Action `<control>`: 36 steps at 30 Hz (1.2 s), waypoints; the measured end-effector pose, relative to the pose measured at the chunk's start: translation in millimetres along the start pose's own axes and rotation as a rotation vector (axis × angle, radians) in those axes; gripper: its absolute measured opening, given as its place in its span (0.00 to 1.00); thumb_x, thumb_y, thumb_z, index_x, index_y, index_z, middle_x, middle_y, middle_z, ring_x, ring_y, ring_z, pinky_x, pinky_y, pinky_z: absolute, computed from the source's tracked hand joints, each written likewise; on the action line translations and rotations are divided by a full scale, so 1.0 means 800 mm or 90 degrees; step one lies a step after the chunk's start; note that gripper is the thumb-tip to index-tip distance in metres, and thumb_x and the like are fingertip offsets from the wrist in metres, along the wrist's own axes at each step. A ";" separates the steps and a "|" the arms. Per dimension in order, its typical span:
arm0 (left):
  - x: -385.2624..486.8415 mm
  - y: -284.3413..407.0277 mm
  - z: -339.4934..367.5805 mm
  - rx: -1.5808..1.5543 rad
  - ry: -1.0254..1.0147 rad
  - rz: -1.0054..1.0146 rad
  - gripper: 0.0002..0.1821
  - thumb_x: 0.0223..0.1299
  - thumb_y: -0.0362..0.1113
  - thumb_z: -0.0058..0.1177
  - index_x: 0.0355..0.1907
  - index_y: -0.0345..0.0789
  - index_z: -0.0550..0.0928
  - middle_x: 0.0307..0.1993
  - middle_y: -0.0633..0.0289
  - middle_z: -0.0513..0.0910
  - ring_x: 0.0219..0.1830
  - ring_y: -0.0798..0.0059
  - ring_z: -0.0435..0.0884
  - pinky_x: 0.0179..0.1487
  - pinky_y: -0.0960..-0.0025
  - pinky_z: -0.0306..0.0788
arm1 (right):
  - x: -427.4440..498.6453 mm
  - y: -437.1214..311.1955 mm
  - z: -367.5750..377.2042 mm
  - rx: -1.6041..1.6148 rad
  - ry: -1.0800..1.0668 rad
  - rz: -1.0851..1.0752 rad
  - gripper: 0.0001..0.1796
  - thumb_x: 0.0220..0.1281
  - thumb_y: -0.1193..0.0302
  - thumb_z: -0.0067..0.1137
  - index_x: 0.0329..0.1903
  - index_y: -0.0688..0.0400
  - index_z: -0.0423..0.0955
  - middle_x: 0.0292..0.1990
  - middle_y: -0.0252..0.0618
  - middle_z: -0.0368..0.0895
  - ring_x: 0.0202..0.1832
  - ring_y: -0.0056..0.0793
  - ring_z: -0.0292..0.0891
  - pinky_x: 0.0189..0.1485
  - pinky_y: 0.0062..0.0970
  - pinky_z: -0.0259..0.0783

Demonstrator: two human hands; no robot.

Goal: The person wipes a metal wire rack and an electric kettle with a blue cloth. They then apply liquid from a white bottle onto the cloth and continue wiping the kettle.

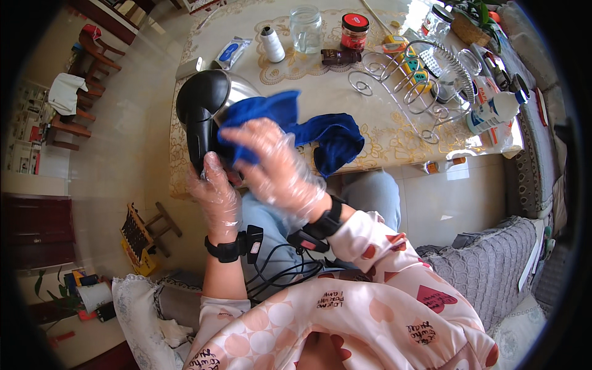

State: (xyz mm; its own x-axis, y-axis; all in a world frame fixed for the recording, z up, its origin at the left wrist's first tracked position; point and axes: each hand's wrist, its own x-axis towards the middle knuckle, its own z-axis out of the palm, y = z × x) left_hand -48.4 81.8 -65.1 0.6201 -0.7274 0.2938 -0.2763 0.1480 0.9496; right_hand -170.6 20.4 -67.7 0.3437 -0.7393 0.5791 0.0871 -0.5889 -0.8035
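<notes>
My left hand (215, 196), in a clear plastic glove, grips the black handle (199, 141) of what looks like an electric kettle. The kettle has a rounded black part (201, 92) and a shiny steel body (238, 90), partly covered by cloth. Against the body, my right hand (273, 162), also gloved and blurred by motion, presses a blue cloth (263, 108). The cloth's loose end (340, 136) trails over the tablecloth to the right. Whether the kettle touches the table cannot be made out.
On the table (296, 74) stand a thread spool (272, 45), a glass jar of clear liquid (305, 30), a red-lidded jar (354, 32) and a wire rack (416, 88). A plastic bottle (495, 112) leans right. Black cables (282, 263) lie over my lap.
</notes>
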 end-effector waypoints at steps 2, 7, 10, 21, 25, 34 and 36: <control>0.001 -0.003 0.002 0.058 0.059 0.071 0.27 0.70 0.58 0.51 0.37 0.31 0.75 0.18 0.67 0.72 0.19 0.80 0.69 0.26 0.74 0.64 | -0.005 0.019 0.012 -0.132 -0.029 -0.160 0.29 0.49 0.68 0.67 0.59 0.53 0.77 0.54 0.45 0.77 0.58 0.54 0.70 0.62 0.51 0.65; 0.000 -0.007 -0.002 -0.054 -0.048 -0.009 0.26 0.71 0.58 0.49 0.33 0.34 0.72 0.16 0.68 0.69 0.17 0.81 0.66 0.23 0.75 0.59 | 0.018 0.060 0.007 -0.329 0.004 -0.308 0.28 0.40 0.59 0.69 0.51 0.45 0.82 0.49 0.30 0.78 0.51 0.38 0.73 0.54 0.43 0.68; 0.002 -0.014 -0.005 -0.134 -0.076 -0.024 0.24 0.71 0.55 0.51 0.34 0.34 0.70 0.16 0.66 0.68 0.16 0.79 0.66 0.22 0.75 0.61 | 0.044 0.072 0.003 -0.312 0.046 -0.358 0.30 0.39 0.60 0.66 0.52 0.49 0.79 0.50 0.36 0.76 0.55 0.43 0.70 0.59 0.49 0.65; 0.002 -0.026 0.001 -0.176 -0.096 0.016 0.23 0.73 0.53 0.47 0.29 0.36 0.67 0.14 0.65 0.67 0.14 0.77 0.64 0.20 0.74 0.58 | 0.118 0.109 0.002 0.164 -0.086 0.145 0.28 0.75 0.53 0.45 0.64 0.62 0.69 0.58 0.55 0.79 0.61 0.53 0.72 0.64 0.38 0.66; -0.001 -0.022 0.003 -0.141 -0.091 -0.009 0.25 0.73 0.53 0.45 0.25 0.37 0.66 0.14 0.66 0.66 0.14 0.77 0.64 0.21 0.74 0.59 | 0.111 0.115 0.023 -0.027 -0.007 -0.003 0.20 0.78 0.66 0.38 0.62 0.61 0.71 0.61 0.52 0.76 0.60 0.50 0.74 0.64 0.39 0.67; 0.001 -0.018 0.006 0.003 -0.034 0.040 0.25 0.75 0.53 0.40 0.23 0.39 0.65 0.17 0.67 0.67 0.17 0.79 0.65 0.28 0.75 0.63 | -0.003 0.053 0.046 -0.116 0.050 -0.161 0.34 0.54 0.80 0.61 0.67 0.58 0.70 0.69 0.55 0.66 0.73 0.65 0.55 0.73 0.56 0.56; 0.001 -0.018 0.000 -0.076 -0.100 -0.006 0.24 0.74 0.54 0.44 0.27 0.36 0.69 0.16 0.67 0.69 0.17 0.79 0.68 0.26 0.75 0.63 | 0.013 0.054 0.036 -0.069 0.000 -0.175 0.35 0.59 0.80 0.59 0.71 0.57 0.65 0.70 0.55 0.63 0.74 0.62 0.55 0.74 0.50 0.56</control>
State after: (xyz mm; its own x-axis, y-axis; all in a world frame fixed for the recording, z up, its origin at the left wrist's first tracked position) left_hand -43.7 79.2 -78.5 0.4980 -0.8232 0.2725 -0.1764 0.2115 0.9613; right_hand -136.0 -3.0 -100.6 0.3207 -0.5479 0.7727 0.0769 -0.7980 -0.5978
